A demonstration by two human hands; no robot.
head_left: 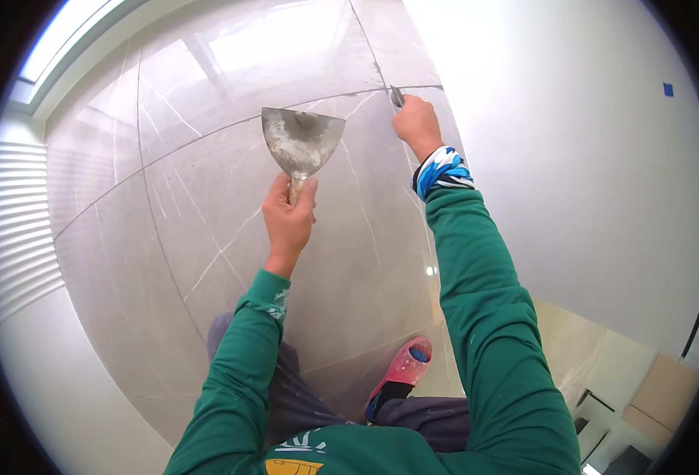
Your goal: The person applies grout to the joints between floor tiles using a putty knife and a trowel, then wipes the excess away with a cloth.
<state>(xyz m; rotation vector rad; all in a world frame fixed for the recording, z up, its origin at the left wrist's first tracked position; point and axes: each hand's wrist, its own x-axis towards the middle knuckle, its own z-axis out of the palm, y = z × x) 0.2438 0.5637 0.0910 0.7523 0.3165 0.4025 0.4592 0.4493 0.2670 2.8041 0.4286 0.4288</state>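
My left hand [289, 224] grips the handle of a wide putty knife [302, 144], its blade pointing away from me. The blade is smeared with pale residue, and a small lump of grey paste sits near its far edge. Farther off to the right, my right hand [417, 123] is closed around a small, dark-tipped putty knife [398, 96], mostly hidden by the fingers. Its tip is at the dark joint [417, 87] between large grey marbled tiles [231, 206], close to where two joints meet. Whether it touches the tile I cannot tell.
A smooth white panel [571, 158] borders the tiles on the right, with a small blue square [668, 90] on it. White ribbed slats [18, 226] stand at the left. My foot wears a pink slipper [407, 366]. Beige panels [666, 388] show at the lower right.
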